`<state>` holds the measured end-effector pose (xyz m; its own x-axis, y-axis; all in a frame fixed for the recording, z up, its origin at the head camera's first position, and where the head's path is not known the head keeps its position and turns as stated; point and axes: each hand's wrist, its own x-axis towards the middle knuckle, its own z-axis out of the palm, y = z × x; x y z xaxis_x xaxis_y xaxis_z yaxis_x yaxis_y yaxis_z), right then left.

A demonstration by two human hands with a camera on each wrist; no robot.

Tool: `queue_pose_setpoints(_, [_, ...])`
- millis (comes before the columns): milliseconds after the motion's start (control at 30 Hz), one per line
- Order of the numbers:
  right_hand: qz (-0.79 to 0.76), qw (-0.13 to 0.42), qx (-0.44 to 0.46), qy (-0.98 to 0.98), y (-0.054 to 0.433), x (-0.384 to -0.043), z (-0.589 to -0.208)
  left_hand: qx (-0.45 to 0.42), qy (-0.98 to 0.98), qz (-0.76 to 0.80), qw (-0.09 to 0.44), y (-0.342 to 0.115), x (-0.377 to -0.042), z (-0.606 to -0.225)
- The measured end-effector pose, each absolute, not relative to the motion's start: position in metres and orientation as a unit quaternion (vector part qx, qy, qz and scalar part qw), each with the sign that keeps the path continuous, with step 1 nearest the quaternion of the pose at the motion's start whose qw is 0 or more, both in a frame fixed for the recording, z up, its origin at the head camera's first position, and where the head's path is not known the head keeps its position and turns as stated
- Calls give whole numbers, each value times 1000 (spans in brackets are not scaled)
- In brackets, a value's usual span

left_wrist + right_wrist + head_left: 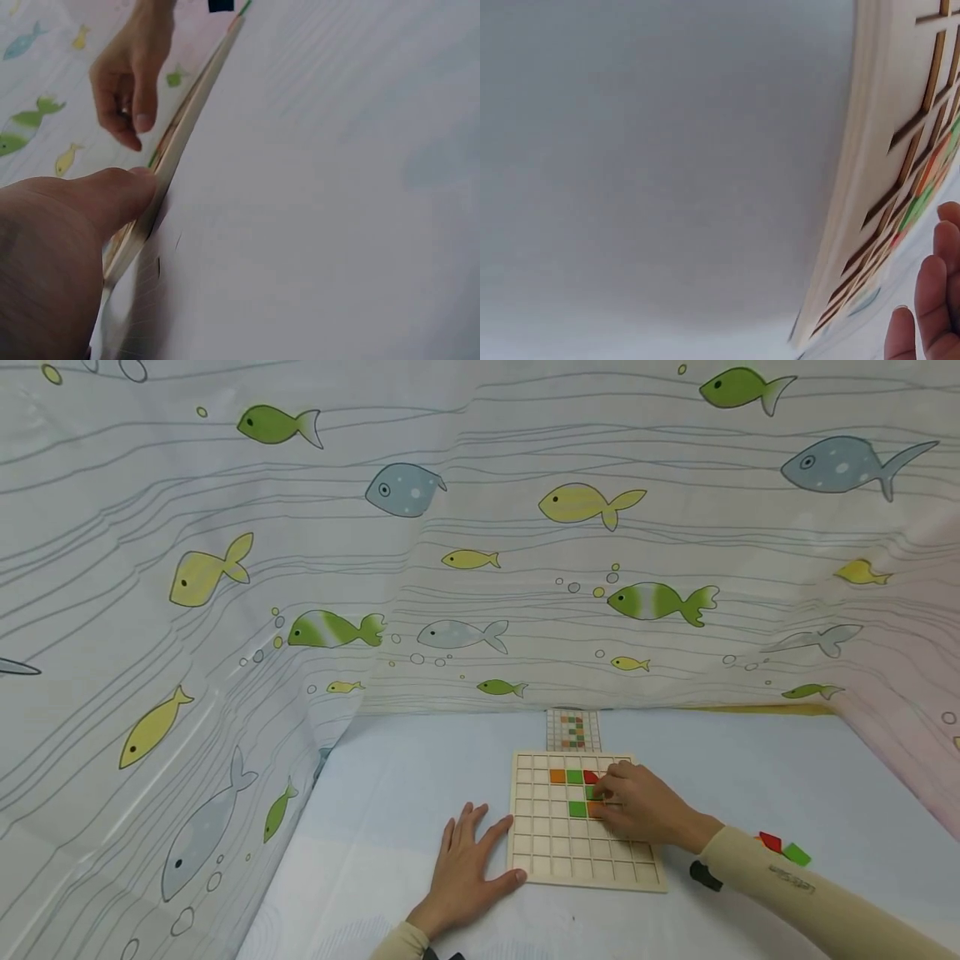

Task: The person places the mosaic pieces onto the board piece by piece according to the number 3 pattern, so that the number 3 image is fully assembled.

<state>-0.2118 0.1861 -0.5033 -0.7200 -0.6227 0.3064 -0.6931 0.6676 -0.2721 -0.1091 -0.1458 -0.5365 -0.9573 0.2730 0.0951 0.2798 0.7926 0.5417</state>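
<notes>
A square wooden grid board [585,852] lies on the table, with colored tiles in its upper cells. An orange tile [557,776], a green tile [574,777] and a red tile [591,776] form a row; another green tile [577,809] and an orange one [595,810] sit lower. My left hand [468,868] lies spread at the board's left side, its thumb touching the edge. Over the board's right half is my right hand [648,802], fingers bent loosely above a green tile [590,792] that they partly cover. No piece shows between its fingers [932,300].
Behind the board stands a small pattern card [573,731] with a colored grid. Loose red [769,841] and green [797,854] tiles lie right of the board, partly behind my right forearm. A fish-printed sheet [487,602] hangs around the table.
</notes>
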Motion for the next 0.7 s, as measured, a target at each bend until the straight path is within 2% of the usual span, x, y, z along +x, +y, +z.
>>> queue_pose_setpoints(200, [173,61,318,-930,207,-211,-498,-146,-947,-287,9,-145,-109,-537])
queue_pose_setpoints(700, [138,81,286,-945,266,-207,-495,-147,-947,-286,8,-146,-110,-538])
